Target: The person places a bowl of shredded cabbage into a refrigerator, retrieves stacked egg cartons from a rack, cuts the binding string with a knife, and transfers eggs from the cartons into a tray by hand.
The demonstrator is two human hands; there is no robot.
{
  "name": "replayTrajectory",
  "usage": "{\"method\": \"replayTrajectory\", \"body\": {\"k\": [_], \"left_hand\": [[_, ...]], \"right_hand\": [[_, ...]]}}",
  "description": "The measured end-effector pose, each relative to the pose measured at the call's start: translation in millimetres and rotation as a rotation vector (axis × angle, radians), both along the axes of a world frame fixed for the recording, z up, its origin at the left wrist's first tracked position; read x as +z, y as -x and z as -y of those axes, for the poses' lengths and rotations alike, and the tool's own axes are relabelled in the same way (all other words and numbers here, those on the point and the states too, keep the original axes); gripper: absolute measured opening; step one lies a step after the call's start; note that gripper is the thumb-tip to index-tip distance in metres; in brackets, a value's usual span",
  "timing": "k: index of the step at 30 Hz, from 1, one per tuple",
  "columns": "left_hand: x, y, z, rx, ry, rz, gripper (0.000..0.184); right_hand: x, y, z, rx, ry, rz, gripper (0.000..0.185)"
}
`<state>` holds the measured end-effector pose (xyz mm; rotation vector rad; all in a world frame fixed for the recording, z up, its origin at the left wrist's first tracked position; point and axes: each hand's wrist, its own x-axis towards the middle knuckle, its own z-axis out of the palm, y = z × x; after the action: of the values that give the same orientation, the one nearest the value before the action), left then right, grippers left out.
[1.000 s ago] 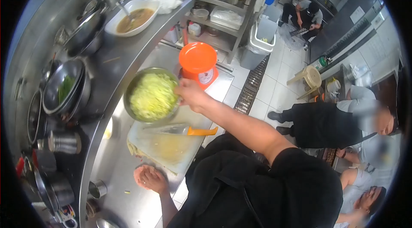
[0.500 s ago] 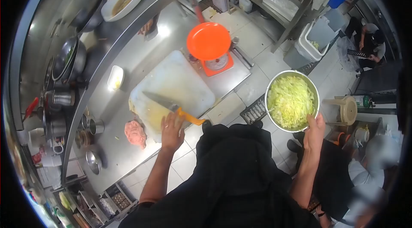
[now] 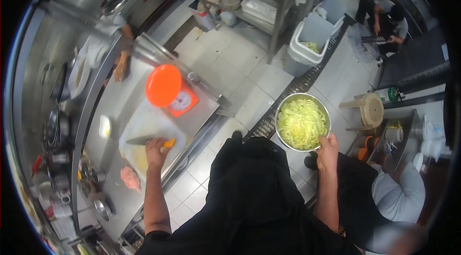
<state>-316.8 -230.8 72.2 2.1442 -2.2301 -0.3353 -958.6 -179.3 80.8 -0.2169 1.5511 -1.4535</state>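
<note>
My right hand (image 3: pixel 328 151) grips the rim of a metal bowl (image 3: pixel 303 121) full of shredded green vegetable, held out over the floor to the right. My left hand (image 3: pixel 156 153) is closed around the orange handle of a knife (image 3: pixel 142 140), whose blade lies over the white cutting board (image 3: pixel 168 130). A pink piece of meat (image 3: pixel 130 178) rests on the metal counter, below the board. Beyond the board stands an orange scale (image 3: pixel 183 101) with a round orange pan (image 3: pixel 163 85).
A grey bin (image 3: pixel 307 48) stands beside the floor grate (image 3: pixel 276 113). A beige stool (image 3: pixel 369 110) is at the right. One person (image 3: pixel 355 192) is close on my right, another (image 3: pixel 384 20) crouches at the back, and a third person's hand (image 3: pixel 121 67) reaches over the counter.
The bowl has swung from above the counter out to my right, now in my right hand. My left hand has moved from the meat to the knife handle. The view has turned.
</note>
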Motion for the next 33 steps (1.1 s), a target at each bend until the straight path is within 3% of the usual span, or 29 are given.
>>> {"method": "replayTrajectory", "body": {"k": [5,8,10,14,17,20,27,28,30,32,33], "left_hand": [[-12,-5,-1,0.181,0.382,0.021,0.066],[-34,5,-47,0.611,0.353,0.000,0.036],[-63,15,-94,0.606,0.417,0.031,0.032],[-107,85,-98,0.506,-0.246,0.032,0.038],[-178,162,-22,0.273,-0.737,-0.154,0.043],[-236,230,70,0.189,-1.023,-0.353,0.047],[-296,345,220,0.292,-1.331,-0.402,0.057],[-304,354,231,0.243,-1.330,-0.401,0.059],[-326,365,252,-0.195,-1.142,-0.535,0.058],[-322,436,281,0.197,-1.334,-0.517,0.055],[-312,462,288,0.246,-1.351,-0.473,0.055]], "right_hand": [[-44,22,28,-0.122,0.000,0.077,0.009],[-79,48,43,-0.224,-0.031,0.111,0.011],[-89,57,60,-0.365,-0.122,0.080,0.012],[-113,88,77,-0.607,-0.294,0.013,0.013],[-134,128,74,-0.740,-0.254,0.017,0.013],[-132,161,87,-0.820,-0.274,0.040,0.015],[-131,273,135,-0.888,-0.191,0.079,0.014],[-136,289,139,-0.886,-0.169,0.089,0.014],[-138,328,153,-0.828,-0.154,0.080,0.015],[-138,376,178,-0.786,-0.115,0.047,0.015],[-139,392,180,-0.772,-0.119,0.027,0.014]]}}
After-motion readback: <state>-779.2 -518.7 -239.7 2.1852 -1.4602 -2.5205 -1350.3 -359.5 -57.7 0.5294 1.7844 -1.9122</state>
